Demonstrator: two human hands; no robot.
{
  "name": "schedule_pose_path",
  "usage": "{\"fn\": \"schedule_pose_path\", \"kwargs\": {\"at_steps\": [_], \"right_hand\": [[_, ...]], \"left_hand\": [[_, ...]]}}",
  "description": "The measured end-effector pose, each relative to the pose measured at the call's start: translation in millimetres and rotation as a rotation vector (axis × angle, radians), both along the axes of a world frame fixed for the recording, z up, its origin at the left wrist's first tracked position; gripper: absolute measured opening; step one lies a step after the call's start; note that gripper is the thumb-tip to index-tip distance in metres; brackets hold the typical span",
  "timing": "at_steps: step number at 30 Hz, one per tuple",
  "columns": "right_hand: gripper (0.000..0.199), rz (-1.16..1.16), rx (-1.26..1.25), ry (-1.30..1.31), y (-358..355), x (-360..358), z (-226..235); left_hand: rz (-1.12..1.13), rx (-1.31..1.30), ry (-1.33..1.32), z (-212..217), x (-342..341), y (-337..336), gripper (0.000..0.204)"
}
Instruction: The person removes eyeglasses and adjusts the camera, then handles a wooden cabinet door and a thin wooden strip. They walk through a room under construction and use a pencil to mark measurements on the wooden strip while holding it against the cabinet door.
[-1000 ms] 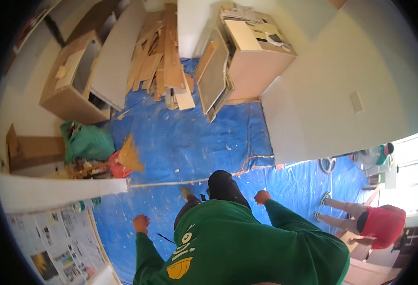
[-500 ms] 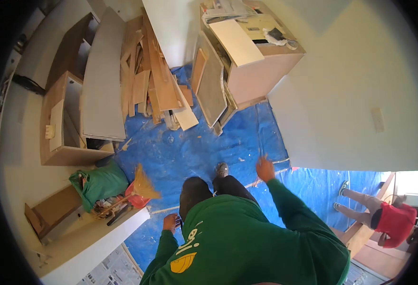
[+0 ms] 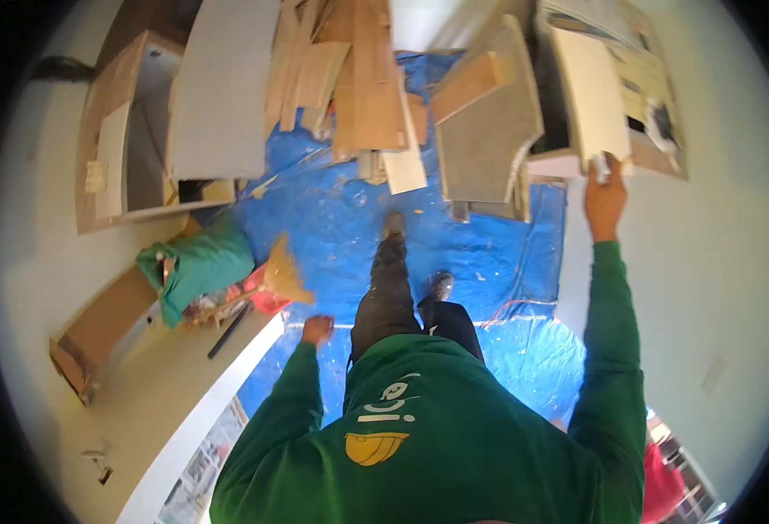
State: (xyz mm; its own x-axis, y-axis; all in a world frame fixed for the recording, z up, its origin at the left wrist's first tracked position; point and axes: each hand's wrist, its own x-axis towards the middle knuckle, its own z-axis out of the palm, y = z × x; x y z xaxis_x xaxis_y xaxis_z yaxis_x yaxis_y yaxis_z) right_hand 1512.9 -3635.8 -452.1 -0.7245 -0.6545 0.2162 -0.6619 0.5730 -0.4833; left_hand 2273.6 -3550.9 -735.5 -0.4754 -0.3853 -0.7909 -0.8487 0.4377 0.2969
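My right hand reaches forward at the end of a stretched arm. Its fingers are closed around a small whitish thing whose kind I cannot make out, right at the near end of a cream board. That board lies on top of a pinkish cabinet stacked with papers. Low on the left, my left hand hangs beside my thigh with curled fingers; whatever may be inside them is hidden. A grey panel with a broken edge leans just left of the cabinet.
Blue sheeting covers the floor. Wooden planks are piled ahead. At left stand a cabinet with a long grey panel, a green sack, a straw broom and a red dustpan. A person's red top shows lower right.
I have stepped forward, closer to the cabinet and planks. My right hand has gone from over the sheeting up to the cream board's end. The co-worker has mostly left the view.
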Motion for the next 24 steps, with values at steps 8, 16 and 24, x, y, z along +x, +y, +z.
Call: {"fn": "schedule_pose_path", "kwargs": {"at_steps": [8, 16, 24], "right_hand": [[0.06, 0.062, 0.175, 0.33, -89, -72, -53], [0.06, 0.02, 0.181, 0.274, -96, -56, -54], [0.058, -0.001, 0.133, 0.214, -101, -50, -54]], "left_hand": [[1.58, 0.388, 0.414, 77, -99, -154, 0.029], [1.707, 0.503, 0.191, 26, -67, -104, 0.02], [1.574, 0.57, 0.172, 16, -100, -87, 0.033]]}}
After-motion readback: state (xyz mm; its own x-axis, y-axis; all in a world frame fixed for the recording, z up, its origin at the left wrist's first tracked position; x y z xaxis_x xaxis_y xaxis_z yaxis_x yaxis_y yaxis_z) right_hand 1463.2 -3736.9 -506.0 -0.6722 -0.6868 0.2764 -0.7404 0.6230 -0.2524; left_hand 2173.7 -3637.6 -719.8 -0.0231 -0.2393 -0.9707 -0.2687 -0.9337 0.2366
